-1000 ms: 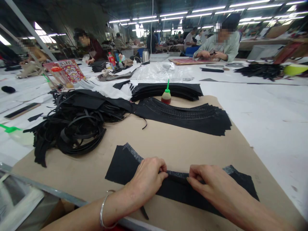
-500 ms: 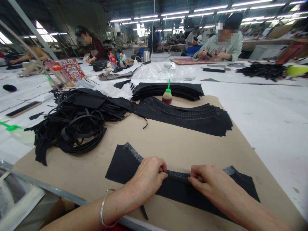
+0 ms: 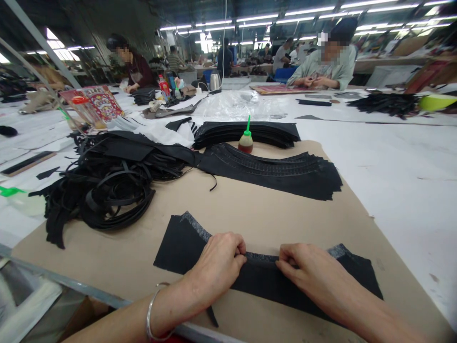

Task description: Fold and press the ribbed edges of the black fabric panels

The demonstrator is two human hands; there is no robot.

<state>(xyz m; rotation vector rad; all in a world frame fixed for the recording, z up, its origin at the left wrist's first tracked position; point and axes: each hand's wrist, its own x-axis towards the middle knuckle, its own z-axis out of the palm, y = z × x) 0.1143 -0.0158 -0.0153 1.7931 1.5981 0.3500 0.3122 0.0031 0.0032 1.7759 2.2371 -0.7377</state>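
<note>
A black sheet piece [image 3: 171, 247], its top edge curved and grey-speckled, lies flat on brown board. My left hand [image 3: 223, 262] is closed in a pinch at that edge, near the middle. A short way to its right, my right hand [image 3: 303, 264] pinches the same edge. Between them runs a narrow black strip [image 3: 262, 263], held along the speckled band. A thin black tail [image 3: 212, 316] shows below my left forearm; whether it belongs to this strip is hidden. My fingertips cover the exact grip points.
Beyond the hands lie overlapped black pieces [image 3: 271, 178], a squeeze bottle [image 3: 245, 143] with a green nozzle, and a black stack [image 3: 246, 135]. At left is a tangled heap of black strips [image 3: 117, 190]. Co-workers sit across the white table [image 3: 403, 162].
The whole view has shifted slightly, so everything sits a little further left. Both hands keep their pinch at nearly the same places on the edge.
</note>
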